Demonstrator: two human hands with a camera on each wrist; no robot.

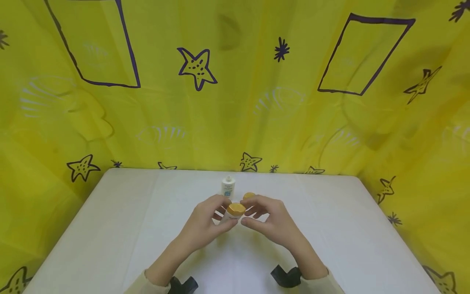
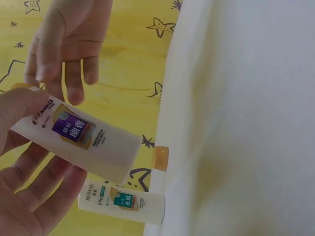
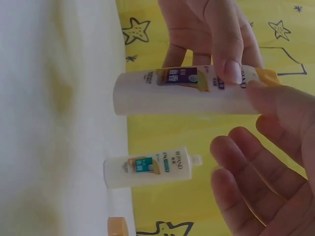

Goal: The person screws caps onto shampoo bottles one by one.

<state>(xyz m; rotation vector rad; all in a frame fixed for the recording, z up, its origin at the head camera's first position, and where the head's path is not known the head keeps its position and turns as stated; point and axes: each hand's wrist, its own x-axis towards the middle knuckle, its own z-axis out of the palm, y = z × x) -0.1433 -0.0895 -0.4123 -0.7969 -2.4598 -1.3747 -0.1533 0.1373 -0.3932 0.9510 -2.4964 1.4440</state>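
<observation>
My left hand (image 1: 207,220) grips a white shampoo-type bottle (image 2: 106,145) with a purple label and an orange cap (image 1: 236,209). Its thumb lies across the bottle's front near the cap. On the right, my right hand (image 1: 269,216) hovers close to the capped end, fingers loosely bent and spread; the left wrist view shows a gap between them and the bottle. Behind the hands stands a second white bottle (image 3: 147,167), teal-labelled, its narrow nozzle (image 3: 197,160) bare. A loose orange cap (image 2: 161,158) sits on the table right of it, partly hidden by the right hand in the head view.
A white-covered table (image 1: 312,228) spreads under the hands. Yellow curtain (image 1: 235,122) with drawn stars and shells closes off the back and sides. Black wrist mounts, one on the left (image 1: 183,285) and one on the right (image 1: 286,277), sit by the sleeves.
</observation>
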